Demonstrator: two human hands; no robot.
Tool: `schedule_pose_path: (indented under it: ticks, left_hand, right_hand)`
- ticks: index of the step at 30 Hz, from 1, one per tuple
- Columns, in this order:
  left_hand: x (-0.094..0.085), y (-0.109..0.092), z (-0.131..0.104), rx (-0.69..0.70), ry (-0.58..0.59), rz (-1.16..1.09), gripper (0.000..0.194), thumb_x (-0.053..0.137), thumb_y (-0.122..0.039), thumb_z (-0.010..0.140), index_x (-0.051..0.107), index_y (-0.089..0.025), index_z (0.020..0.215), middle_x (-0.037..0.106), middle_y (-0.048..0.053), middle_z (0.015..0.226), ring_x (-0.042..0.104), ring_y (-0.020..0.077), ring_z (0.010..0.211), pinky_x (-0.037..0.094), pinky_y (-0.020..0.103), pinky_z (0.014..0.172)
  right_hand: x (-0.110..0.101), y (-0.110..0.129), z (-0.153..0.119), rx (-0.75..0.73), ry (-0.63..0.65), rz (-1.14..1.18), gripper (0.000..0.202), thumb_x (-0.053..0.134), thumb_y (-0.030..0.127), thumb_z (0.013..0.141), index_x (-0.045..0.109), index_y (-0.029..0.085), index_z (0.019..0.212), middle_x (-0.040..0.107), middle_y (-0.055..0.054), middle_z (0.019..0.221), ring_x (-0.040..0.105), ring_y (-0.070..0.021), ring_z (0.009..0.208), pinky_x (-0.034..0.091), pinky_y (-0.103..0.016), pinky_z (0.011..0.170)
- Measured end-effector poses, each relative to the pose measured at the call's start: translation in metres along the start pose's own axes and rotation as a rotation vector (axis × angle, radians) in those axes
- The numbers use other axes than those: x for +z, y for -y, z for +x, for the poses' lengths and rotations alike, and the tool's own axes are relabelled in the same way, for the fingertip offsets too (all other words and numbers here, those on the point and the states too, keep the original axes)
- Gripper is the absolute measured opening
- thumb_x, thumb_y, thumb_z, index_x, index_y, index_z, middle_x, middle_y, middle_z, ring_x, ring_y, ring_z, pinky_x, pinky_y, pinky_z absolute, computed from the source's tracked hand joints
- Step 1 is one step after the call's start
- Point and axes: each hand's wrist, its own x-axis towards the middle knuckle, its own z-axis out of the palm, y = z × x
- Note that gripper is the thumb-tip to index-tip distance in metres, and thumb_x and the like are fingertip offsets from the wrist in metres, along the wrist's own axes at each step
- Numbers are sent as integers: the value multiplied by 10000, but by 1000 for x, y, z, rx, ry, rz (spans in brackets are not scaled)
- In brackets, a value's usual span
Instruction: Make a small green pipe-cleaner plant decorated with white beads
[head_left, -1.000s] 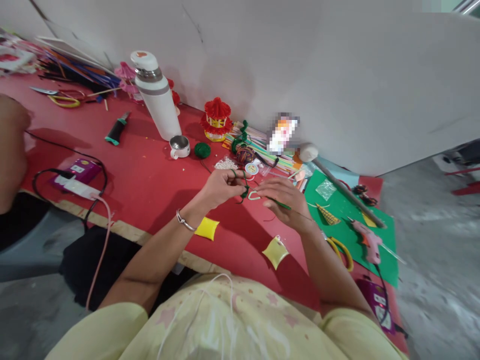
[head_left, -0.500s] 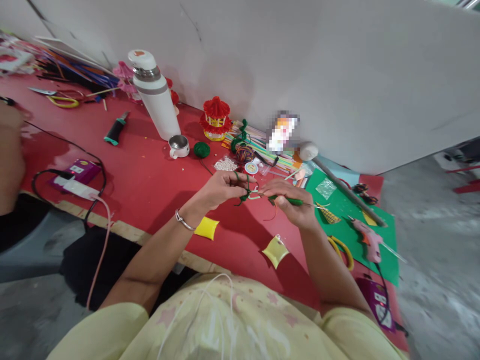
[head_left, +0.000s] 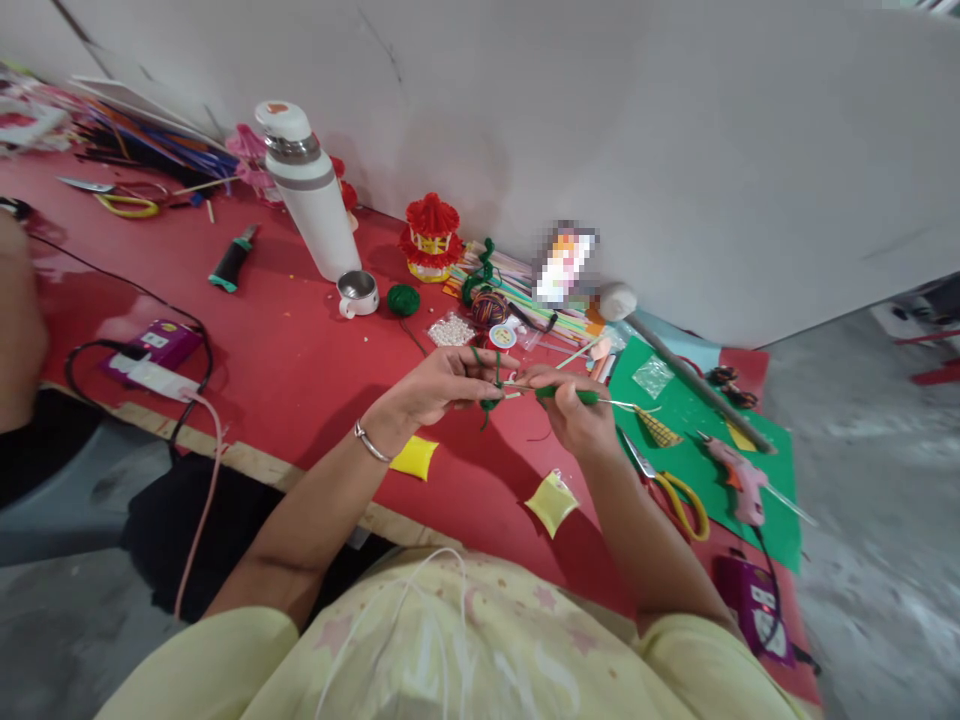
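My left hand (head_left: 435, 388), a silver bangle at its wrist, pinches a small piece of green yarn work (head_left: 489, 404). A green strand loops over the raised fingers. My right hand (head_left: 579, 420) is closed around the green handle of a crochet hook (head_left: 577, 395), whose metal shaft points left into the yarn work. Fingertips of both hands nearly meet, and the hook's tip is too small to make out. A green yarn ball (head_left: 403, 300) lies on the red table (head_left: 300, 350), up and left of my left hand.
Behind the hands are a bag of white beads (head_left: 450, 328), a white flask (head_left: 311, 200), a metal cup (head_left: 358, 293) and a red lantern (head_left: 432, 238). Yellow-handled scissors (head_left: 682, 505) and a pink glue gun (head_left: 739, 478) lie right. Another person's arm (head_left: 19, 320) shows at left.
My right hand has shifted slightly left and turned with the hook, showing more of its metal end and the scissors' blades. The left hand stays nearly in place, still holding the yarn.
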Motion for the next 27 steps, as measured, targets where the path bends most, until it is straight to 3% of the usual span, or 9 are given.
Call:
schedule_pose_path:
  ticks: [5, 10, 15, 21, 27]
  left_hand:
    - [0, -3, -1, 12, -1, -1, 463, 887, -229, 673, 793, -151, 1120, 608, -12, 678, 517, 58, 567, 327, 184, 489]
    - [-4, -2, -2, -30, 25, -61, 467, 880, -207, 653, 795, -148, 1109, 601, -17, 673, 505, 55, 560, 346, 186, 501]
    - [-7, 1, -2, -124, 102, -159, 513, 837, -190, 679, 766, -160, 1186, 640, 0, 700, 548, 72, 594, 357, 185, 507]
    - [-9, 1, 1, -188, 160, -201, 499, 793, -169, 664, 772, -145, 1163, 635, 12, 675, 549, 89, 579, 325, 198, 469]
    - [-8, 2, 5, -195, 175, -255, 467, 771, -147, 597, 797, -119, 1062, 621, 22, 630, 478, 77, 520, 288, 218, 475]
  right_hand:
    - [2, -11, -5, 152, -83, 129, 330, 693, 596, 891, 809, 291, 939, 808, -42, 911, 771, -243, 911, 620, -441, 883]
    - [-9, -1, -3, -68, 96, -133, 255, 726, 518, 894, 817, 325, 1034, 812, -48, 1055, 741, -267, 1053, 565, -484, 997]
    - [-21, 12, 8, -300, 291, -283, 265, 730, 430, 916, 785, 370, 1168, 808, -45, 1114, 738, -254, 1053, 535, -484, 1001]
    - [-27, 26, 15, -350, 397, -436, 296, 754, 444, 892, 778, 384, 1180, 814, -35, 1095, 748, -254, 1055, 513, -493, 1032]
    - [-25, 38, 13, -383, 434, -554, 357, 812, 335, 849, 771, 389, 1200, 802, -14, 1137, 703, -257, 1120, 570, -454, 972]
